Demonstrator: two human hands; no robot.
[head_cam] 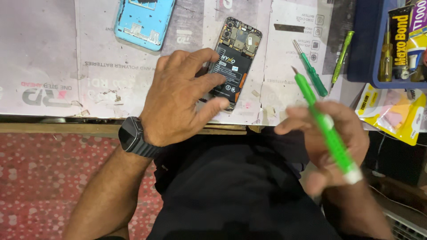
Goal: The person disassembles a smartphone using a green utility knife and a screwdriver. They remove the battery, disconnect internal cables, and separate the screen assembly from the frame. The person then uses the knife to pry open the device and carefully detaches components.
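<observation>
Green plastic screwdriver (329,133) gripped in right hand (338,146), 4 o'clock; left hand (178,95), fingers spread, steadies opened black phone (233,60), fragile; hold edges.

My left hand (180,95) lies palm down, back toward the camera, fingers spread and bent, the fingertips pressing down and the thumb stretched out to the right. A dark watch (132,135) sits on that wrist, and the bare forearm runs down to the lower left. My right hand (331,142) is blurred, held lower and to the right, fingers curled shut around something thin, index finger reaching left. Its forearm drops toward the lower right corner. The two hands are apart.
</observation>
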